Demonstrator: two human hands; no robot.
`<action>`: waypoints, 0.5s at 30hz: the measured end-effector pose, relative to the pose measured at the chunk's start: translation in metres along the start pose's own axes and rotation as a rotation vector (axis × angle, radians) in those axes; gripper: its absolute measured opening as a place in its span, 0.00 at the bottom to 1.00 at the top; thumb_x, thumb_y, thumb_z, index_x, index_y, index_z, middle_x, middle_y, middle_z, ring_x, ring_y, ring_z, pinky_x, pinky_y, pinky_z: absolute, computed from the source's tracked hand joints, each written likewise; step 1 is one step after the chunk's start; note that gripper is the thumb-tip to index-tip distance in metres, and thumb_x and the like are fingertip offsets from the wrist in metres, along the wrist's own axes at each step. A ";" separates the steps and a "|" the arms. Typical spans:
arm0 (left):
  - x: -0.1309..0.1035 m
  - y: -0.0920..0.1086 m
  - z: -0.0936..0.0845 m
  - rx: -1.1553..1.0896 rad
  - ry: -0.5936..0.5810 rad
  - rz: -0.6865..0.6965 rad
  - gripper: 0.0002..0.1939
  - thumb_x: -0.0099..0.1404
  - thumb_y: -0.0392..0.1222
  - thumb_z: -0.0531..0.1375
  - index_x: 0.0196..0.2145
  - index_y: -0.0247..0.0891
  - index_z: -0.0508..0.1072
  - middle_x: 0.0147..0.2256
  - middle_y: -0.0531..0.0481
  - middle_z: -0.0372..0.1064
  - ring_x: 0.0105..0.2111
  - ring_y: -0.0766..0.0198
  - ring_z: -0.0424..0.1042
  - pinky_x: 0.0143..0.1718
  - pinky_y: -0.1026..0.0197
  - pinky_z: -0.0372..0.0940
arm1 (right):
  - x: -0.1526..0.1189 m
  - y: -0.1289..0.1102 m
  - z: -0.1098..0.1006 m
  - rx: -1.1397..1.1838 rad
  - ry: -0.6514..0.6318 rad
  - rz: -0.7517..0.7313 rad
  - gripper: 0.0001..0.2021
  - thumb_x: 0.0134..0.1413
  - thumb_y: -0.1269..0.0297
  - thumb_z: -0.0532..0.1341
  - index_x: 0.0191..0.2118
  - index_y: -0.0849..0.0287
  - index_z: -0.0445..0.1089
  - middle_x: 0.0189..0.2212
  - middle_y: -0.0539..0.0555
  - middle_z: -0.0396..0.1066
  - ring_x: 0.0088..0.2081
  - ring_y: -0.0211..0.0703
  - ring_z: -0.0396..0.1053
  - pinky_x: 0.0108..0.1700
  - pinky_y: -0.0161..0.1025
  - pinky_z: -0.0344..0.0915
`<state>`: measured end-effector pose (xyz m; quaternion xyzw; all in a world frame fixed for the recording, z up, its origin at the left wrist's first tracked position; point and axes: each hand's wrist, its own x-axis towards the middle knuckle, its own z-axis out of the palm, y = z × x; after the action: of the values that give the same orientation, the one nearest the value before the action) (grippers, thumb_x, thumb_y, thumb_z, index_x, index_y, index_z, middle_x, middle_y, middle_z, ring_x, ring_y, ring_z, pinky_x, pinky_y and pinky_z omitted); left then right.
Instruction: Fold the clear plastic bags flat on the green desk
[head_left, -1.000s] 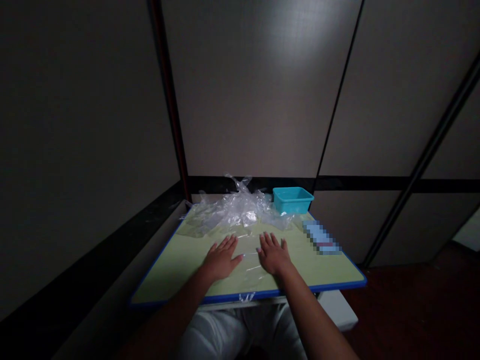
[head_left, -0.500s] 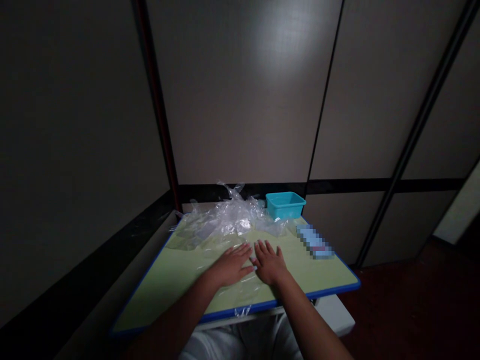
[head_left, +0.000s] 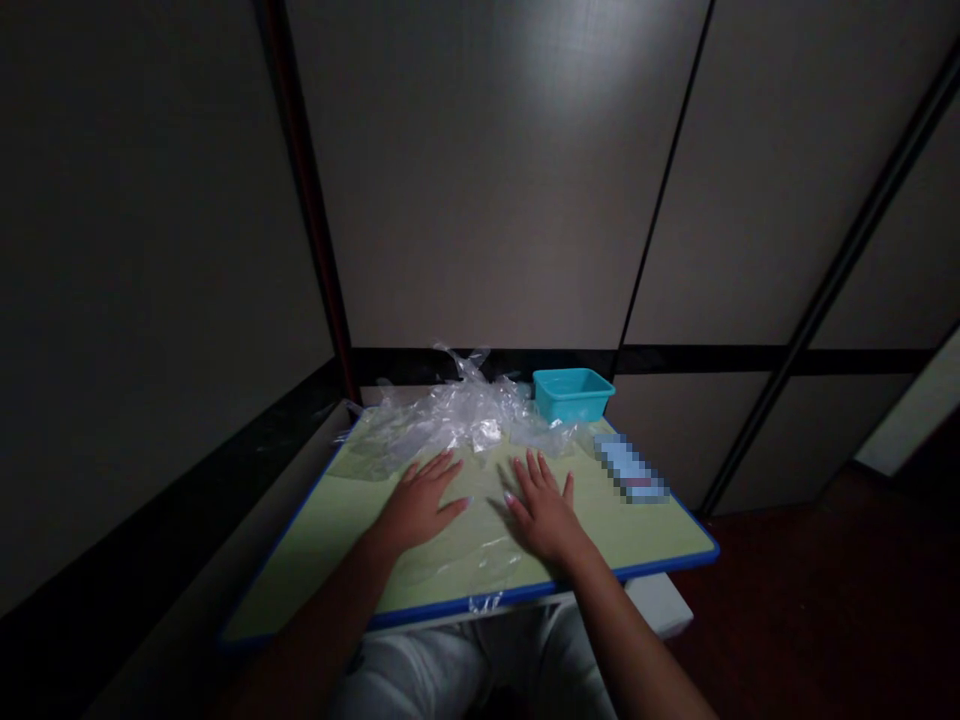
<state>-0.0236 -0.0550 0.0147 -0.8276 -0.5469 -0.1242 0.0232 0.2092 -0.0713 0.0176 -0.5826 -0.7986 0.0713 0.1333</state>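
Observation:
A clear plastic bag (head_left: 491, 540) lies spread over the middle of the table, its near end hanging a little over the front edge. My left hand (head_left: 420, 502) is flat with fingers stretched out, palm down at the left part of this plastic. To the right, my right hand (head_left: 546, 510) lies palm down too, fingers spread, with bare space between the two thumbs. Neither hand grips anything. Beyond the fingertips rises a crumpled heap of clear plastic (head_left: 469, 410); whether it joins the flat piece I cannot tell.
The table (head_left: 315, 560) has a yellow-green top and a blue rim. A turquoise plastic basket (head_left: 574, 400) stands at the back right. In front of it lies a blurred-out pale blue item (head_left: 631, 470). Cabinet panels (head_left: 487, 200) rise right behind the table.
My hands have moved apart, the left one to the left, the right one slightly to the right. The view has tilted down slightly.

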 end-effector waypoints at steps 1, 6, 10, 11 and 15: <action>0.001 0.004 0.000 -0.020 -0.011 0.051 0.30 0.64 0.58 0.47 0.61 0.43 0.53 0.63 0.48 0.43 0.63 0.60 0.41 0.61 0.52 0.37 | -0.008 -0.001 -0.002 -0.001 0.006 -0.031 0.30 0.61 0.48 0.40 0.65 0.52 0.33 0.65 0.51 0.25 0.64 0.49 0.24 0.57 0.64 0.23; 0.006 0.017 0.005 -0.073 -0.201 0.075 0.32 0.62 0.61 0.49 0.61 0.51 0.50 0.64 0.50 0.38 0.63 0.54 0.37 0.59 0.44 0.37 | -0.054 -0.010 -0.005 -0.002 -0.151 -0.229 0.33 0.59 0.44 0.42 0.65 0.51 0.35 0.65 0.54 0.34 0.64 0.51 0.32 0.60 0.60 0.28; 0.007 0.016 0.008 -0.070 -0.223 0.033 0.34 0.60 0.63 0.50 0.61 0.56 0.47 0.64 0.50 0.36 0.63 0.46 0.33 0.57 0.38 0.36 | -0.078 -0.019 -0.007 -0.023 -0.181 -0.284 0.35 0.53 0.40 0.49 0.64 0.42 0.38 0.65 0.52 0.32 0.64 0.59 0.29 0.58 0.65 0.25; 0.007 0.015 0.008 -0.071 -0.224 0.026 0.34 0.60 0.64 0.50 0.61 0.57 0.47 0.64 0.50 0.36 0.63 0.45 0.33 0.57 0.38 0.36 | -0.082 -0.021 -0.008 -0.020 -0.197 -0.307 0.35 0.51 0.39 0.50 0.63 0.39 0.39 0.65 0.51 0.31 0.64 0.61 0.27 0.57 0.66 0.23; 0.006 0.016 0.006 -0.078 -0.232 0.019 0.34 0.59 0.64 0.50 0.61 0.57 0.47 0.64 0.51 0.36 0.63 0.46 0.32 0.57 0.39 0.35 | -0.087 -0.025 -0.014 0.034 -0.260 -0.447 0.38 0.47 0.37 0.52 0.63 0.36 0.38 0.65 0.48 0.25 0.63 0.61 0.25 0.56 0.67 0.20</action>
<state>-0.0054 -0.0550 0.0121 -0.8419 -0.5327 -0.0486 -0.0710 0.2153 -0.1623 0.0259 -0.3755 -0.9165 0.1277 0.0517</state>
